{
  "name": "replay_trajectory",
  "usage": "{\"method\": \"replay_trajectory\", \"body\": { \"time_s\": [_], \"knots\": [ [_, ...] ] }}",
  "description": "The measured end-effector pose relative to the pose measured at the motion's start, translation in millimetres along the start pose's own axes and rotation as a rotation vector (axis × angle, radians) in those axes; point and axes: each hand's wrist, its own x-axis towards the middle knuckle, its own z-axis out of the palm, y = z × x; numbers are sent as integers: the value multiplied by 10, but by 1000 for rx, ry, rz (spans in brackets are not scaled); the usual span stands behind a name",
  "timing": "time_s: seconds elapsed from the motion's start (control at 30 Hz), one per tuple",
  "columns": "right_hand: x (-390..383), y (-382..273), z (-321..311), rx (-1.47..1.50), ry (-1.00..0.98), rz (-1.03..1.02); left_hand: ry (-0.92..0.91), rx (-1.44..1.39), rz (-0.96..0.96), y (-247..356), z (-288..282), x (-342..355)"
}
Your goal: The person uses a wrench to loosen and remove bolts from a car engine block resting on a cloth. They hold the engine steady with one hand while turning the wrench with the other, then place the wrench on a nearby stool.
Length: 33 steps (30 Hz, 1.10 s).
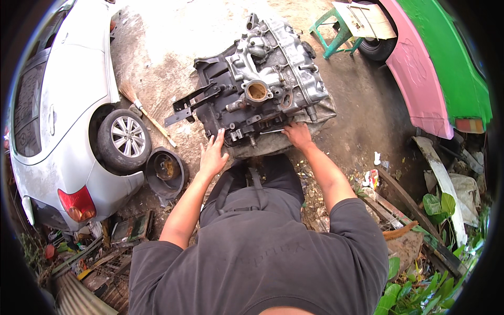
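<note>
Along the near side of a bare car engine [273,71], left hand [212,157] splayed with fingertips against it, right hand [299,135] curled at its lower edge, grip unclear, grey sheet [268,149] underneath, green plastic stool [342,39] beyond to the right.

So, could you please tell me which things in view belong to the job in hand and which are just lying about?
Apparently part of the job:
engine, with the left hand and right hand at its near edge
grey sheet beneath it

Seemingly just lying about:
broom
dark tub
green stool
pale board
</note>
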Motion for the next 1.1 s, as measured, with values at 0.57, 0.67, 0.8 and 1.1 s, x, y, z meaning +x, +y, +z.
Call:
{"method": "replay_trajectory", "body": {
  "time_s": [0.57, 0.67, 0.8, 1.1],
  "knots": [
    [-311, -759, -891, 208, 119, 183, 5, -3, 86, -109, -75, -12],
    [-383, -1091, -939, 412, 148, 267, -1, -40, 111, -172, -68, -1],
    [-423, -1531, -833, 613, 104, 351, 10, -25, 153, -253, -40, 23],
    [-414, -1932, -247, 858, 122, 406, 7, -39, 245, -400, -53, 48]
  ]
}}
